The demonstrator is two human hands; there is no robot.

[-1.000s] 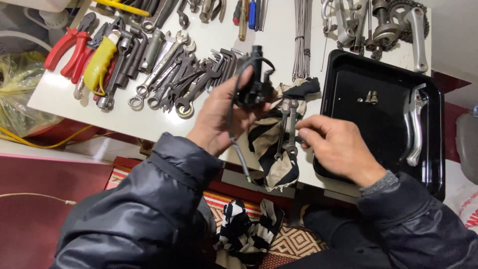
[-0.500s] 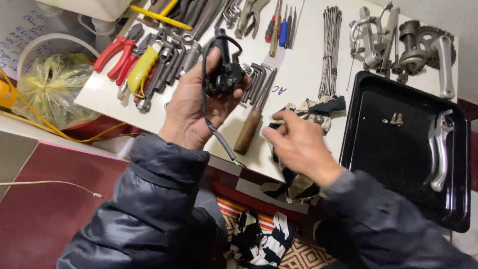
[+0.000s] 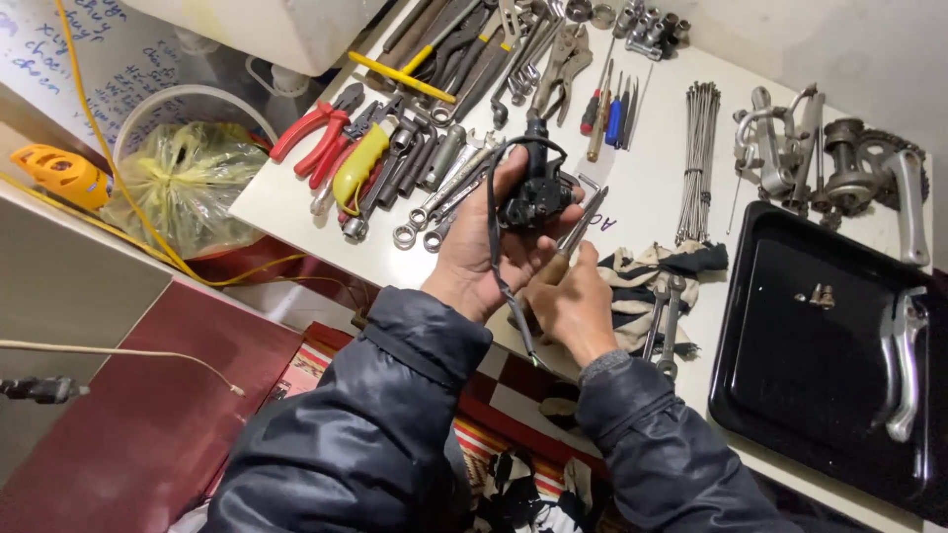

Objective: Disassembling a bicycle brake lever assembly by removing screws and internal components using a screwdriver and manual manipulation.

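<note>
My left hand [image 3: 481, 249] holds a black bicycle part [image 3: 534, 190] with a black cable [image 3: 494, 266] looping out of it and trailing down past my wrist. My right hand [image 3: 571, 302] grips a wooden-handled screwdriver [image 3: 576, 234], its metal shaft angled up to the black part. Both hands are close together above the front edge of the white table [image 3: 647, 192]. Just right of my right hand lies a striped cloth [image 3: 657, 276] with two wrenches [image 3: 667, 321] on it.
Spanners, red pliers [image 3: 314, 130], a yellow-handled tool [image 3: 360, 163] and screwdrivers cover the table's left and back. A bundle of spokes [image 3: 699, 158] and crank parts [image 3: 869, 163] lie at the right. A black tray [image 3: 790, 395] holds brake levers [image 3: 901, 360]. A bag-lined bucket [image 3: 183, 183] stands on the left.
My right hand left the cloth, picked up the wooden-handled screwdriver from the table and brought its tip to the black part. The left hand kept holding the part.
</note>
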